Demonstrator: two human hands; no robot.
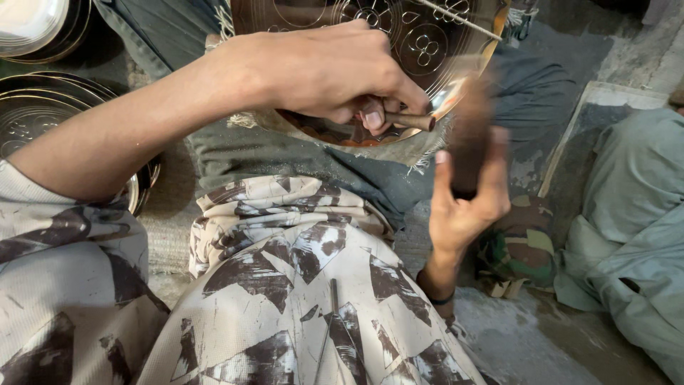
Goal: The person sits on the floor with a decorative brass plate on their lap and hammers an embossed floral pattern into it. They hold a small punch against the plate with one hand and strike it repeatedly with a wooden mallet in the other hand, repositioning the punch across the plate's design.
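Your patterned shirt fills the bottom of the view, cream with dark brown patches, and a thin metal rod lies on it near the middle. Above it, your left hand is closed around a short punch, fingers curled tight, with the punch's flat end pointing right and its tip against the rim of a round engraved metal plate. That plate rests tilted on a frayed dark cloth over your lap, its face cut with circle and petal patterns. Your right hand is raised just beside the punch, fingers wrapped around a dark mallet that is blurred, so its shape is hard to tell. At your left, a stack of shiny metal plates sits on the floor. On the right, another person's grey-green clothing shows.
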